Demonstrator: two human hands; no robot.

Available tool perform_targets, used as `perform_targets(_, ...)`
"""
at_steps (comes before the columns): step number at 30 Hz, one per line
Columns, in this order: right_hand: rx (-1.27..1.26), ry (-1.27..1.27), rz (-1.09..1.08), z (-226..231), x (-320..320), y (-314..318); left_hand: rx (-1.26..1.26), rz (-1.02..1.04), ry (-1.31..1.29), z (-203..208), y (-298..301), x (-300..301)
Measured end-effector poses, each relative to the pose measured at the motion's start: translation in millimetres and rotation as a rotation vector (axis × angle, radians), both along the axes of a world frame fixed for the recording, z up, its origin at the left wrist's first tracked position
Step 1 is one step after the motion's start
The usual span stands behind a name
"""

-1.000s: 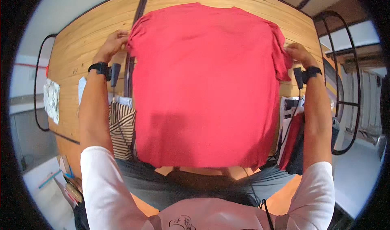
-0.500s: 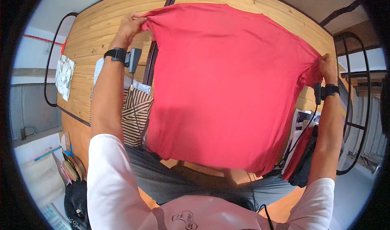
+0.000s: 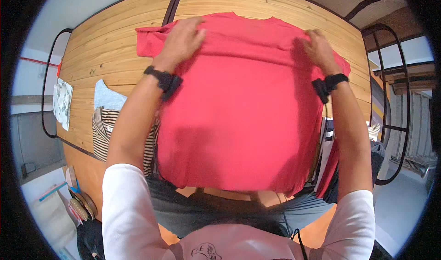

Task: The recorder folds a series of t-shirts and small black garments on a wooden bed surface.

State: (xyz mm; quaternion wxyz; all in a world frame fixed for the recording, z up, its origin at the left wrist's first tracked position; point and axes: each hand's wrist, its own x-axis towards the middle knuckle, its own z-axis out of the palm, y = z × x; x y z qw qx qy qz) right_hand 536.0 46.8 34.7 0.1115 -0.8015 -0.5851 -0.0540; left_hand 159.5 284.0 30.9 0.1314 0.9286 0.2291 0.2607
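Observation:
A red T-shirt [image 3: 239, 113] lies spread over the wooden table, its neckline at the far side and its hem hanging at the near edge by my lap. My left hand [image 3: 183, 40] rests on the shirt near the left shoulder, fingers stretched and apart. The left sleeve [image 3: 149, 43] sticks out beyond it. On the right shoulder is my right hand [image 3: 319, 51], fingers forward and slightly blurred, palm side hidden. A crease runs across the upper chest between both hands. Neither hand pinches the cloth.
Left of the shirt lie a striped garment [image 3: 104, 127] and a light blue cloth [image 3: 108, 94]. A patterned white cloth [image 3: 62, 104] sits at the left table end. Several folded garments [image 3: 328, 159] hang by my right forearm. Black metal rails [image 3: 406, 99] flank the wooden table [image 3: 110, 48].
Both hands have let go of the sleeve ends and moved inward onto the shoulders. The shirt has been lowered onto the table and shifted slightly left in view.

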Motion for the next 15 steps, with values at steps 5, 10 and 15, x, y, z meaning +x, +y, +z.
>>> perform_targets(5, -0.085, 0.105, -0.042, -17.3, -67.7, 46.0, -0.098, 0.143, 0.475, -13.5, -21.2, 50.7)
perform_targets(10, -0.244, 0.073, -0.181, -23.2, -78.9, 60.3, -0.156, 0.254, 0.585, -25.9, -10.3, 65.7)
perform_targets(15, -0.144, 0.015, -0.168, -39.5, -52.1, 70.6, -0.144, 0.264, 0.570, -31.3, 7.9, 79.5)
